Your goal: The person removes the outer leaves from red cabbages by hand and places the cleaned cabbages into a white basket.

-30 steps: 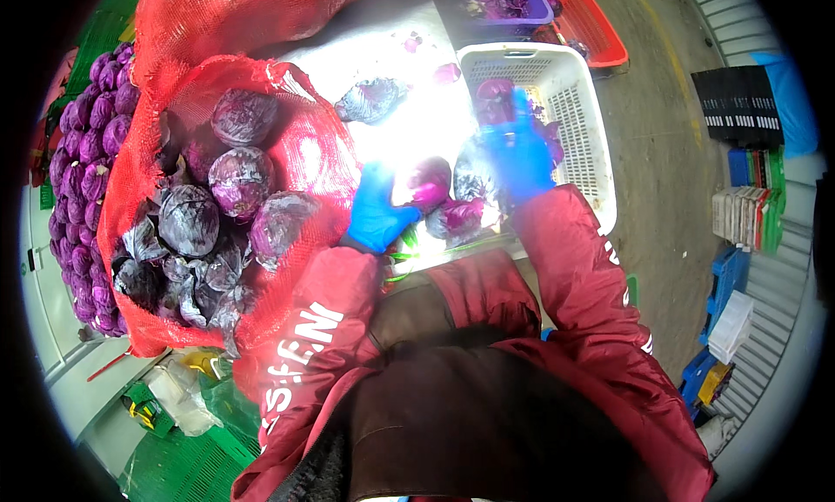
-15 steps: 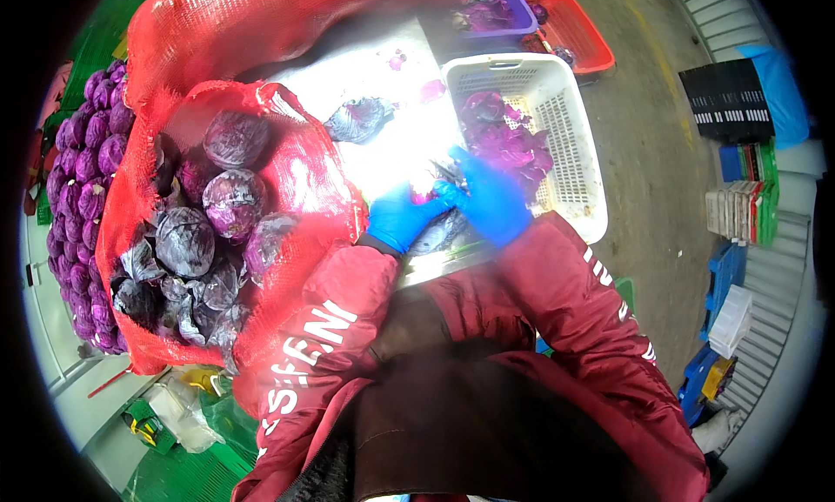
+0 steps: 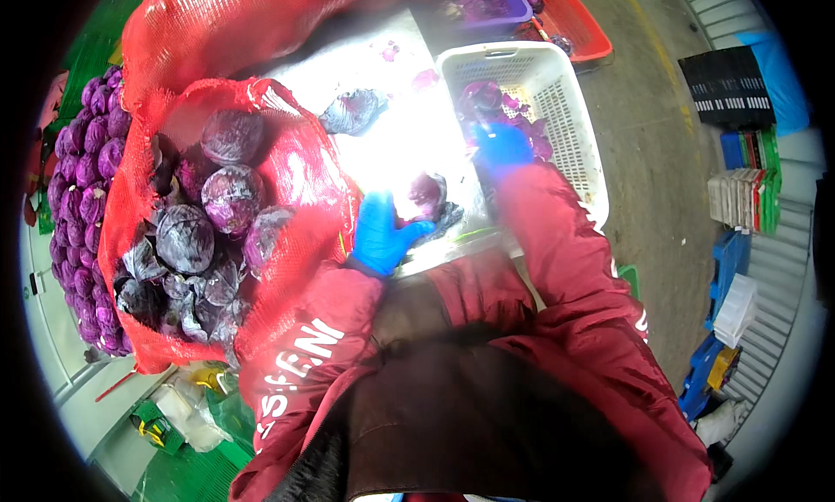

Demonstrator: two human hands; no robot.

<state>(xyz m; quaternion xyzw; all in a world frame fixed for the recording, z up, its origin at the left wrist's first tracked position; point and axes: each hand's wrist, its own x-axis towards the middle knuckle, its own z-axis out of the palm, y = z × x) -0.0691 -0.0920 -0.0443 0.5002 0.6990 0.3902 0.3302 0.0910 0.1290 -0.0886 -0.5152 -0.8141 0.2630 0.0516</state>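
Note:
A small purple cabbage point(image 3: 425, 194) sits on the bright, glaring table point(image 3: 402, 158), with dark outer leaves point(image 3: 449, 218) at its lower right side. My left hand point(image 3: 379, 234), in a blue glove, rests just left of it, fingers stretched out and thumb spread toward it; no grip on the cabbage shows. My right hand point(image 3: 503, 147), gloved in blue as well, is over the left side of a white basket point(image 3: 570, 128) holding purple leaves point(image 3: 487, 97). Motion smears its fingers, so I cannot make out whether they hold anything.
An open red mesh sack point(image 3: 300, 158) of dark cabbages point(image 3: 184, 239) stands at my left, another red sack point(image 3: 200, 32) behind it. Many cabbages point(image 3: 91, 163) are stacked farther left. Purple point(image 3: 520, 6) and red crates point(image 3: 584, 23) lie beyond the basket. A loose leaf point(image 3: 355, 110) rests farther up the table.
My hands were close together over the cabbage. My right hand has moved right, over the basket, and my left has drawn slightly left, leaving the cabbage in view on the table.

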